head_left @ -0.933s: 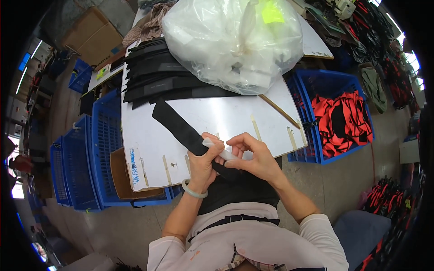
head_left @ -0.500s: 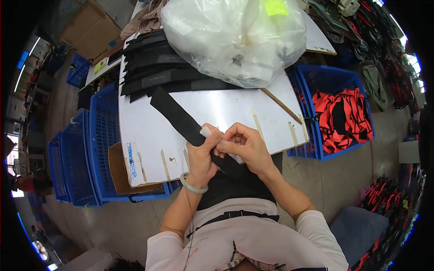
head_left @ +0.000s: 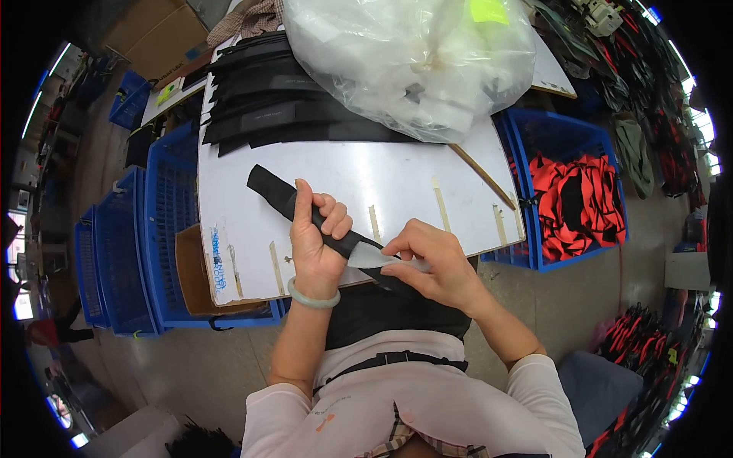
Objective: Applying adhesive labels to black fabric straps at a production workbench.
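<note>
My left hand [head_left: 319, 243] is wrapped round a black fabric strip [head_left: 271, 189], its thumb lying along the top. The strip slants across the front of the white table and looks folded or tube-like. At its near end lies a thin, whitish, translucent piece [head_left: 366, 255], partly against the black fabric. My right hand [head_left: 437, 266] pinches the outer end of that piece between thumb and fingers. Whether the piece goes inside the strip cannot be made out. Farther back are stacked black fabric strips [head_left: 263, 114], beside a big clear plastic bag [head_left: 366, 84] of white pieces.
The white table [head_left: 405, 179] carries a thin wooden stick [head_left: 482, 177] at its right. Blue crates [head_left: 174, 252] stand on the left, with a cardboard box [head_left: 192, 278] near the table. Another blue crate [head_left: 565, 130] on the right holds red-and-black fabric pieces [head_left: 580, 202].
My hands have moved apart, the left one farther along the strip and the right one rightward. The whitish piece, bunched between my fingers before, now lies stretched out at the strip's near end.
</note>
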Motion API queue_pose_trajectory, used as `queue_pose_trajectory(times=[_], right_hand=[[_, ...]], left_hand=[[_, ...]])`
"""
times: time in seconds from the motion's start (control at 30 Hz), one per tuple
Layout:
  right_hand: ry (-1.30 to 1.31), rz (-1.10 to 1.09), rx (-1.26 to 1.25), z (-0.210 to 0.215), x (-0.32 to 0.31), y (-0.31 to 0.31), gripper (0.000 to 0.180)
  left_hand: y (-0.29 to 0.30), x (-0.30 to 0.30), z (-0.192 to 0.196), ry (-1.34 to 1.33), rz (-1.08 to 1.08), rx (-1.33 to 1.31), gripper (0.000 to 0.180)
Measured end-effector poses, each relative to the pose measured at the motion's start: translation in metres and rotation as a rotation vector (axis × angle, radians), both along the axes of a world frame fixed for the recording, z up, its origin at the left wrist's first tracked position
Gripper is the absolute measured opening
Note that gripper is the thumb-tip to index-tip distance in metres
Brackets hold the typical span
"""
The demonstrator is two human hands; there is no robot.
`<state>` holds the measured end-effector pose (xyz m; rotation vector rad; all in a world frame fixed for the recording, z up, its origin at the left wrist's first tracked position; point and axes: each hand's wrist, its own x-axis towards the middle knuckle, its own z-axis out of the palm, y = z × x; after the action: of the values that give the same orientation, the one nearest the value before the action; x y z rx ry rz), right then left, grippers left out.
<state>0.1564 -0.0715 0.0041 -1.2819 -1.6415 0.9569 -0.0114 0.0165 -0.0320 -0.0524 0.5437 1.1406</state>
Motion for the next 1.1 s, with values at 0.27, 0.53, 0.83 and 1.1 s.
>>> queue_pose_trajectory(times=[0.27, 0.53, 0.83, 1.1], right_hand=[[-0.221, -0.199, 0.192, -0.003, -0.024, -0.003, 0.022], [-0.183, -0.322, 0.12, -0.007, -0.031, -0.005, 0.02], [-0.029, -0.223, 0.046, 0.001, -0.029, 0.002, 0.021], [0.139, -0.076, 0.036, -0.012, -0.026, 0.002, 0.018]], left_hand=[[-0.011, 0.006, 0.004, 0.027, 0.072, 0.111, 0.039], [-0.011, 0.001, 0.004, -0.051, 0.112, 0.114, 0.04], [-0.006, -0.004, -0.005, -0.078, 0.117, 0.1, 0.041], [-0.003, -0.005, -0.007, -0.21, 0.136, 0.073, 0.043]])
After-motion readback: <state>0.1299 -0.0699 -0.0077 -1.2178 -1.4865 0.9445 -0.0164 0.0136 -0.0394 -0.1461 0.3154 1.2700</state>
